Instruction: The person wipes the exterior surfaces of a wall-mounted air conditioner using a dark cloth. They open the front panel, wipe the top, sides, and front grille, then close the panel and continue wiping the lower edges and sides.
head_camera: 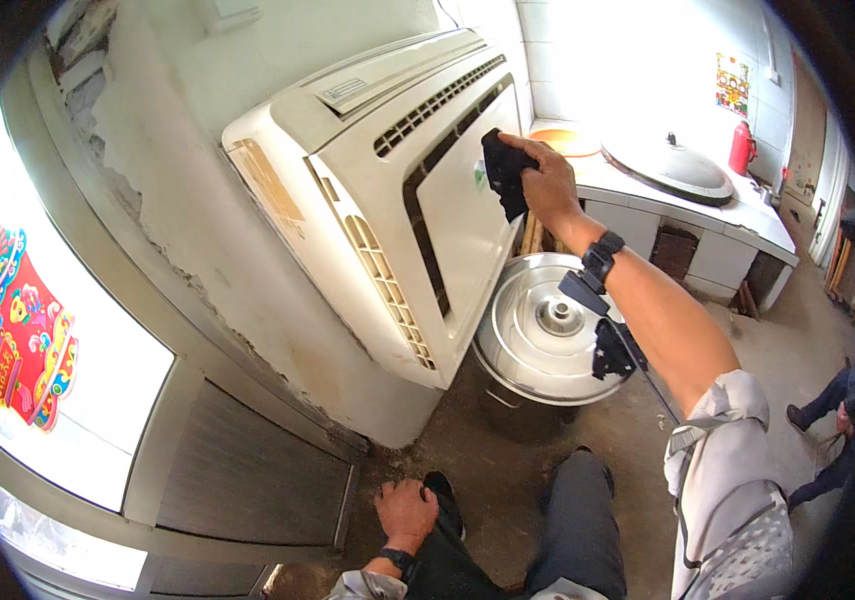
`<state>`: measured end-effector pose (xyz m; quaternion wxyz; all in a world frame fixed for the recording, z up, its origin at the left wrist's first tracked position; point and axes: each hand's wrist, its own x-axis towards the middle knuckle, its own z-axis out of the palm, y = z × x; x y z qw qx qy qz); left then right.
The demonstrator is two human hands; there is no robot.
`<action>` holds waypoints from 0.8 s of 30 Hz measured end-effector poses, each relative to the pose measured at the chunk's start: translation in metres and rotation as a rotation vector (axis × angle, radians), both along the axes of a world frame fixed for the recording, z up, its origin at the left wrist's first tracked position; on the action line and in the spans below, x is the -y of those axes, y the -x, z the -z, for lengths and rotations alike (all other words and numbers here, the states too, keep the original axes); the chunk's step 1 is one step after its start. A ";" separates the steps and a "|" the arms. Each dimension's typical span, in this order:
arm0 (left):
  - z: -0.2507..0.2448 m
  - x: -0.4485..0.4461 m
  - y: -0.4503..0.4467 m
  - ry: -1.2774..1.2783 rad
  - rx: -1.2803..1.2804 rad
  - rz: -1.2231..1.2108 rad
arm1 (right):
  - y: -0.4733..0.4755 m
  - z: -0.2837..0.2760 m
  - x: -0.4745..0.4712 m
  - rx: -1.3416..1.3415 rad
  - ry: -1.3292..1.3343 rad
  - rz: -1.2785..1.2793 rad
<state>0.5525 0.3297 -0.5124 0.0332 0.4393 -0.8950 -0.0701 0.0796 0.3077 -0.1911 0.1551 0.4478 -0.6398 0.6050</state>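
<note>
My right hand [551, 184] grips a black cloth [504, 169] and holds it at the front panel of a white plastic appliance [367, 172] with vent grilles, set against the wall. Its side is stained yellowish. Below my right forearm is a large round metal pot lid [525, 330], with a dark pot mostly hidden beneath it. A second black cloth piece with white specks [611, 349] shows at the lid's right edge. My left hand [406, 510] rests on my left knee, holding nothing.
A white-tiled stove counter [622, 196] bears a large domed lid [671, 169], an orange tray [566, 142] and a red thermos flask [741, 148]. At right, another person's legs [821, 405] show. A door with a colourful decoration [22, 330] stands at left, beside crumbling plaster [195, 277].
</note>
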 end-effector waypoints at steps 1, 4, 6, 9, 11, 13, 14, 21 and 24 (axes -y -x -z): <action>0.000 0.003 -0.001 0.019 0.006 0.006 | 0.003 0.001 0.015 -0.057 0.038 0.019; 0.001 0.014 -0.006 -0.006 -0.020 -0.005 | 0.006 -0.002 0.046 -0.129 0.049 0.108; 0.002 0.018 -0.009 0.004 -0.040 -0.017 | -0.007 0.001 0.053 -0.169 0.042 0.052; 0.003 0.019 -0.016 0.004 -0.063 -0.031 | -0.047 0.016 0.045 -0.178 0.077 -0.010; 0.003 0.019 -0.020 -0.036 -0.068 -0.041 | -0.078 0.029 0.032 -0.248 0.114 -0.057; 0.003 0.019 -0.026 -0.032 -0.061 -0.027 | -0.105 0.041 0.019 -0.275 0.119 -0.123; 0.003 0.020 -0.028 0.002 -0.062 -0.013 | -0.113 0.044 0.014 -0.271 0.121 -0.162; 0.006 0.020 -0.042 0.065 -0.049 -0.031 | -0.091 0.049 0.021 -0.169 0.064 -0.074; 0.008 0.023 -0.043 0.017 -0.017 -0.068 | -0.080 0.048 0.032 -0.001 0.023 -0.013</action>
